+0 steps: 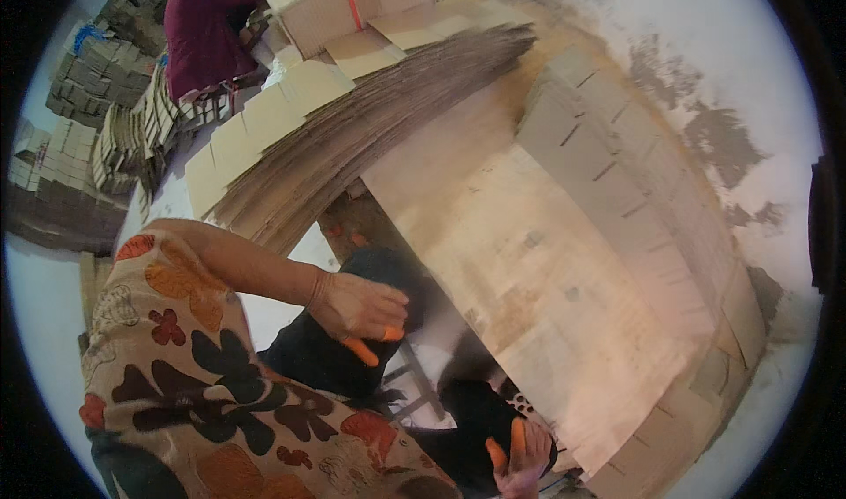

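Observation:
My left hand (363,309) lies over my left knee (366,270), which is covered in black cloth. Its fingers stretch forward with nothing in them, and orange covers show on the thumb and one finger. On my other knee rests my right hand (522,460), near the lower edge of the picture. Two of its fingers wear orange covers too; they are spread and hold nothing. In front of my knees is a pale tan board (520,279) with a worn, bare top. Neither hand touches it.
A fanned row of cardboard pieces (352,137) lines the board's far left side; slotted cardboard sheets (608,155) line its right. Behind stands a carton (322,10) with a red strap. A person in maroon (203,32) sits near stacked cardboard (101,76) at far left.

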`<state>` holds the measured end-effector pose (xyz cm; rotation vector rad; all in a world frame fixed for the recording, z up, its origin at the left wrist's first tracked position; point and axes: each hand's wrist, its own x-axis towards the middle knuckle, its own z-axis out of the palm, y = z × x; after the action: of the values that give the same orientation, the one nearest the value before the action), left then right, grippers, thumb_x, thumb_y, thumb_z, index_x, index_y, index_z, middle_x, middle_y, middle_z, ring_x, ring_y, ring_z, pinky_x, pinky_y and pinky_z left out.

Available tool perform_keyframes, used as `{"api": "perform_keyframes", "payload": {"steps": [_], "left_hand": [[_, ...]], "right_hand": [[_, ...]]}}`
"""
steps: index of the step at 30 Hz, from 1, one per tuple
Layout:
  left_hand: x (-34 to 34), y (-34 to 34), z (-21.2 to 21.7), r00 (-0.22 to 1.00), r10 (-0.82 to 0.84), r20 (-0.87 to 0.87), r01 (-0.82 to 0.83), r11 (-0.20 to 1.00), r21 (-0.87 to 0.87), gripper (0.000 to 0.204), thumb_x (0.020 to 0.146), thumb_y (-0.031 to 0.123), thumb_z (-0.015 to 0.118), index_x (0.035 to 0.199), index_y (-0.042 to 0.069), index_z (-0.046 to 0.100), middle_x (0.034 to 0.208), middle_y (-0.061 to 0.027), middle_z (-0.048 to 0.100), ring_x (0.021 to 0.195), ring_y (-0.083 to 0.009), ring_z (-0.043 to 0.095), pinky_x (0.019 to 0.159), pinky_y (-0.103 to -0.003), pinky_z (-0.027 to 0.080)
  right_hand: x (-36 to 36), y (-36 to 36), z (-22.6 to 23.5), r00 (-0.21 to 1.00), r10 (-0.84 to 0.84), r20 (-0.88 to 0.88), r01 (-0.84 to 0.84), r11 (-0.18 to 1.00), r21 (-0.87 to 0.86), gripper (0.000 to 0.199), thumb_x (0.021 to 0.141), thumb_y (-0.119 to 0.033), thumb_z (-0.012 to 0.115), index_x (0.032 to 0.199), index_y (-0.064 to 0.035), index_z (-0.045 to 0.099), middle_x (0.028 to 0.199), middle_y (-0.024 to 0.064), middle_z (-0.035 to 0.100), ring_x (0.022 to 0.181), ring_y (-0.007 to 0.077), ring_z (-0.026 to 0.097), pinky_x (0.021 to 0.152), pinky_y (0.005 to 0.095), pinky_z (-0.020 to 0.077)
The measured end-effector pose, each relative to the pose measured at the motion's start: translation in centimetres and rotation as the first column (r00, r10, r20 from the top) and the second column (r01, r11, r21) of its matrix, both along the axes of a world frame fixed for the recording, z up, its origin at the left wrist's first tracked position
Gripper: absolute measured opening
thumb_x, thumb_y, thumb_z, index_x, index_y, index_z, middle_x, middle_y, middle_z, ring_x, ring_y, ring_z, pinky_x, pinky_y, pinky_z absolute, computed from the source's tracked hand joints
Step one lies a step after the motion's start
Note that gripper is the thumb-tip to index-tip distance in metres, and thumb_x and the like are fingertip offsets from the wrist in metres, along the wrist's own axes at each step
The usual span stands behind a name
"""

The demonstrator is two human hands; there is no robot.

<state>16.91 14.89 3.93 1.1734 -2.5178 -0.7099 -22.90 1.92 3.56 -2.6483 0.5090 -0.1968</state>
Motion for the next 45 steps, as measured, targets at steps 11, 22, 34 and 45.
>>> {"api": "perform_keyframes", "payload": {"steps": [11, 22, 34, 45], "left_hand": [[0.5, 2.4, 0.8, 0.915, 0.286, -0.283, -0.247, 0.955, 0.165, 0.027, 0.088, 0.026, 0.053, 0.07, 0.006, 0.051, 0.074, -0.011, 0.056, 0.075, -0.0299, 0.053, 0.071, -0.038, 0.04], [-2.0, 14.1, 12.1, -0.478, 0.854, 0.208, -0.556, -0.477, 0.681, 0.05, 0.083, 0.044, 0.059, 0.106, -0.001, 0.06, 0.1, -0.0191, 0.064, 0.092, -0.0326, 0.061, 0.081, -0.039, 0.047], [-23.0, 45.1, 8.2, -0.862, -0.114, 0.494, 0.423, -0.7, 0.575, 0.053, 0.07, 0.053, 0.071, 0.081, 0.002, 0.063, 0.064, -0.0051, 0.058, 0.052, -0.0143, 0.054, 0.048, -0.029, 0.043], [6.5, 56.5, 2.5, -0.964, -0.148, 0.221, 0.265, -0.506, 0.821, 0.051, 0.079, 0.043, 0.065, 0.115, 0.008, 0.056, 0.108, -0.0043, 0.058, 0.102, -0.0149, 0.052, 0.084, -0.032, 0.042]], "right_hand": [[4.5, -4.1, -0.8, 0.977, 0.181, -0.11, -0.148, 0.955, 0.256, 0.047, 0.081, -0.021, 0.067, 0.119, 0.0019, 0.05, 0.096, 0.0178, 0.061, 0.088, 0.0333, 0.057, 0.072, 0.0436, 0.0449], [24.3, 5.9, 9.9, 0.965, 0.137, -0.226, -0.025, 0.897, 0.441, 0.046, 0.089, -0.034, 0.053, 0.117, 0.0028, 0.052, 0.09, 0.0242, 0.06, 0.082, 0.039, 0.057, 0.07, 0.0452, 0.044], [26.7, 8.7, 3.8, 0.806, 0.501, -0.315, -0.245, 0.767, 0.593, 0.037, 0.081, -0.039, 0.063, 0.077, -0.0025, 0.055, 0.066, 0.0165, 0.057, 0.062, 0.0342, 0.055, 0.057, 0.0414, 0.0403], [50.2, 35.7, 8.4, 0.627, 0.627, -0.462, -0.251, 0.724, 0.642, 0.047, 0.083, -0.042, 0.059, 0.109, -0.0027, 0.056, 0.093, 0.0205, 0.063, 0.087, 0.0364, 0.061, 0.075, 0.0404, 0.0468]]}}
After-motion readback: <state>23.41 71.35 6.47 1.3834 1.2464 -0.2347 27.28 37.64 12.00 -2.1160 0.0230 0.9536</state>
